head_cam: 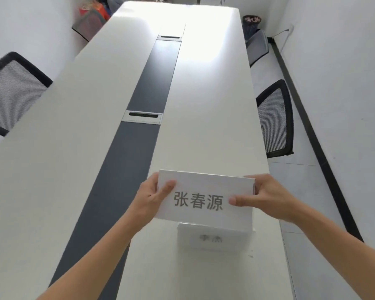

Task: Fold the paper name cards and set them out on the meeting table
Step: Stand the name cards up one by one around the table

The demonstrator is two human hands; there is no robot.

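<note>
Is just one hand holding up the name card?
No, the left hand and the right hand each pinch one end of the name card.

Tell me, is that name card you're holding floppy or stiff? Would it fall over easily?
Probably stiff: the name card looks flat though the left hand and right hand pinch only its ends. Likely light, being folded paper. It could tip from a small push, though the other card on the table seems to stand by itself.
</note>
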